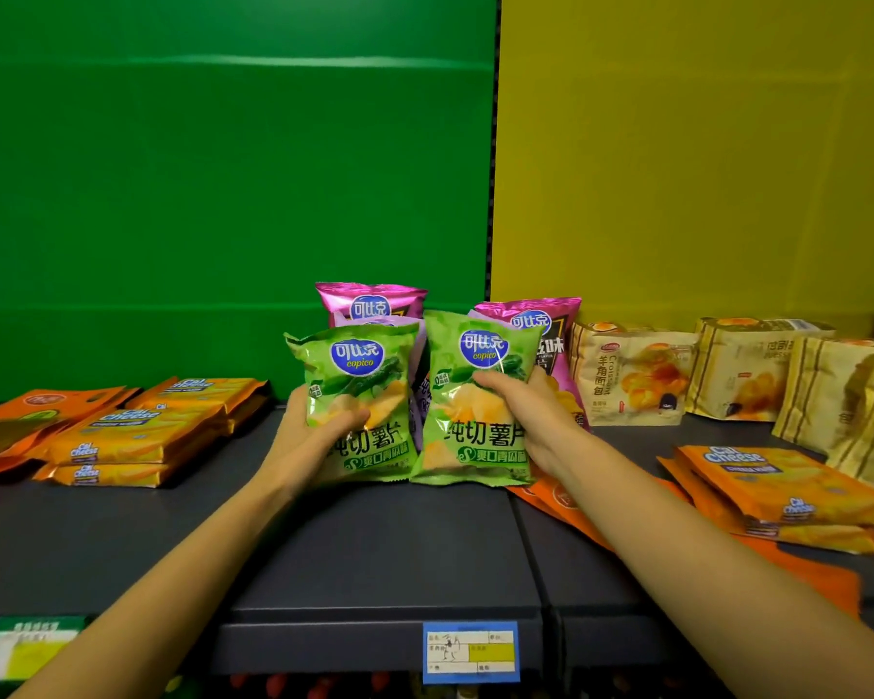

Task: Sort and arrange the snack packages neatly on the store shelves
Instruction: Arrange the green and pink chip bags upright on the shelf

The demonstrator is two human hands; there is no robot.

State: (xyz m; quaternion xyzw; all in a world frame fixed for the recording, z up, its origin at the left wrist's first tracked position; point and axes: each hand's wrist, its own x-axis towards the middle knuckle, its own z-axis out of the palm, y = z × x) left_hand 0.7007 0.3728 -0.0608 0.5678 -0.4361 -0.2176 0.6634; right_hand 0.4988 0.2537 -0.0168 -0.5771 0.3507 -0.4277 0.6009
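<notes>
Two green Copico chip bags stand upright side by side at the middle of the dark shelf (374, 547). My left hand (314, 436) grips the left green bag (359, 375) from its left edge, fingers across the front. My right hand (531, 411) grips the right green bag (475, 421) from its right edge. Behind them stand pink Copico chip bags, one (372, 300) at the back and another (541, 325) to the right, partly hidden. A purple bag shows only as a sliver between the green ones.
Orange Cal Cheese wafer packs (137, 436) are stacked at the left; more (773, 491) lie at the right front. Beige croissant bread bags (637, 378) stand at the right back. Green and yellow panels back the shelf. A blue price tag (470, 650) hangs on the front edge.
</notes>
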